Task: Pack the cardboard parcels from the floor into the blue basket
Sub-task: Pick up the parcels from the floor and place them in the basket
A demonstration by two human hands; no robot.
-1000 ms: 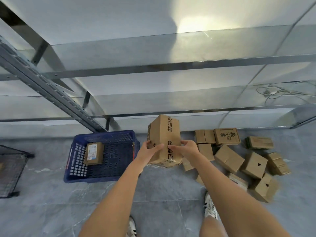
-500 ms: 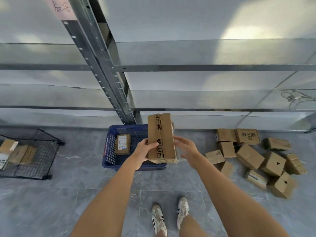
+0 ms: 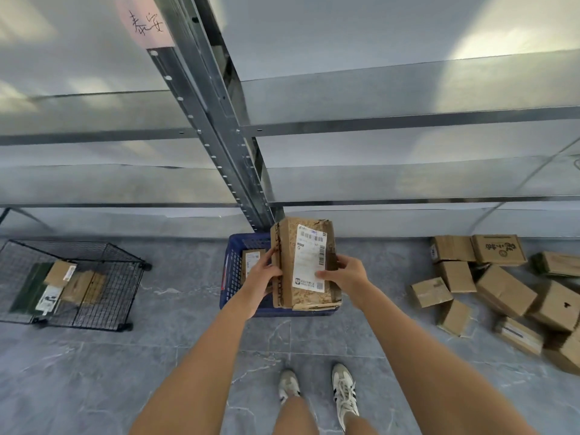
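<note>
Currently a tall brown cardboard parcel with a white shipping label stands upright between both hands, label side facing the camera. The left grip, a bare hand, has its fingers curled round the parcel's left edge. The right grip clasps the right edge, with the thumb lying on the label's lower corner and the other fingers hidden behind the box. So both are closed on the same parcel.

It is held over the blue plastic lattice basket and covers most of the basket's right part in view. Whether its crumpled lower end touches the basket cannot be told. Inside the basket, on the left, lies a small flat brown labelled parcel, partly hidden by the left fingers.

The basket sits on the grey tiled floor at the foot of a perforated grey metal shelving post, which bears a pink handwritten paper tag near its top.

Well apart to the right, a loose heap of brown cardboard parcels lies on the floor against the shelving's base. Far left stands a black wire mesh cage holding several packets. Two white striped sneakers show below, between the forearms.
</note>
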